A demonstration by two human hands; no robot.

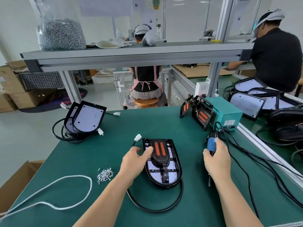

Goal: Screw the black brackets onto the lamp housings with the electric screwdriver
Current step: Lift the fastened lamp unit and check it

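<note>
Screwdriver [211,143] middle behind right hand [216,160]

Two arms show, coming in over the near edge of the tabletop [82,161]. Both are bare from the lower edge of the view to the fingertips: forearm, wrist and hand are all uncovered skin. The left hand [136,159] shows its back and knuckles, with the thumb set apart from the fingers. The right hand [216,158] also shows its back, broad across the knuckles and narrowing to the wrist. The forearms are slim and smooth, and the wide-angle lens makes them look thicker toward the lower edge. The nails are too small to make out.
</note>
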